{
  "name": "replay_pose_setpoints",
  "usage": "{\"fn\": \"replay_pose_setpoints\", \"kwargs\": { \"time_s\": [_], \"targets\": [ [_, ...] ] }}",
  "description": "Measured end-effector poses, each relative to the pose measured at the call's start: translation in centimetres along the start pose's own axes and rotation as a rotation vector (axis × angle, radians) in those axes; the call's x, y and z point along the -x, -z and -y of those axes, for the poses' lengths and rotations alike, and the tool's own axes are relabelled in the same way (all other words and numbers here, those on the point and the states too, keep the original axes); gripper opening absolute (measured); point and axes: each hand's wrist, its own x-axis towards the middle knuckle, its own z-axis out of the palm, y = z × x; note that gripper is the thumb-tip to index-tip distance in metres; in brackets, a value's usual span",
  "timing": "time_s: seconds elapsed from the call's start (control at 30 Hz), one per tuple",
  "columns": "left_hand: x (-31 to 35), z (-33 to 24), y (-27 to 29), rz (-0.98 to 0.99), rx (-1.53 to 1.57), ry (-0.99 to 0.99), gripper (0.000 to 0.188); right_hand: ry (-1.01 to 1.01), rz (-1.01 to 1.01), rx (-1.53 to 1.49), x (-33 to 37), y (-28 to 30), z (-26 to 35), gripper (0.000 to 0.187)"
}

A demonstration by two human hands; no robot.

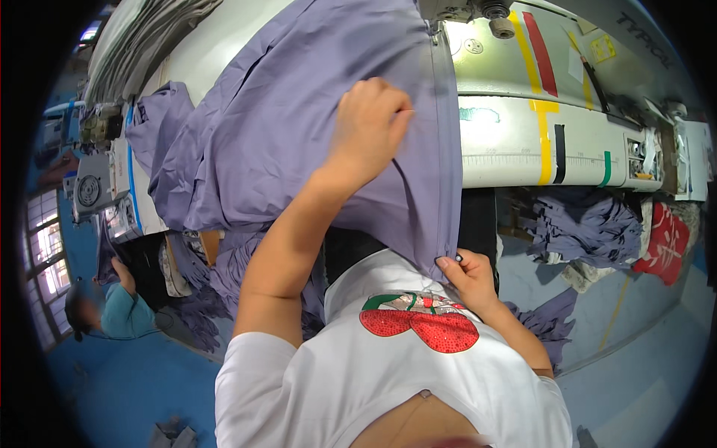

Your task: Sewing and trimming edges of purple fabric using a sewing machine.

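Behind everything, blue floor [112, 396] at lower left, with a co-worker [128, 310] in teal near the left edge. At upper left, a stack of grey fabric [142, 52]. Spreads lilac cloth [291, 119] from top centre to the middle of the frame, over a white worktable [493, 157], with a straight stitched edge right of centre and a sewing machine head [474, 10] above. Pinches the cloth's lower corner between thumb and fingers of the right hand [472, 278], just below centre. Holds the left hand [370, 127] over the cloth at upper centre, fingers curled inward and blurred; cannot tell whether gripping or touching. At right, yellow tape [545, 145] on the worktable, and below, heaped fabric [582, 230] beside a red patterned cloth [663, 243].
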Motion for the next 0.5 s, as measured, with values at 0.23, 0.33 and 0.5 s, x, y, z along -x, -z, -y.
{"fn": "replay_pose_setpoints", "kwargs": {
  "time_s": [0.23,0.33,0.5],
  "targets": [
    [-0.7,-1.0,0.5,0.062,0.017,-0.12,0.016,0.337,-0.09,0.306,-0.2,0.1,1.3,0.027],
    [-1.7,-0.9,0.0,0.105,0.042,-0.169,0.026,0.647,-0.015,0.513,0.1,0.7,3.4,0.043],
    [-2.4,-0.3,-0.8,0.195,0.07,-0.213,0.033,0.651,-0.019,0.481,0.1,1.0,2.6,0.042]
  ]
}}
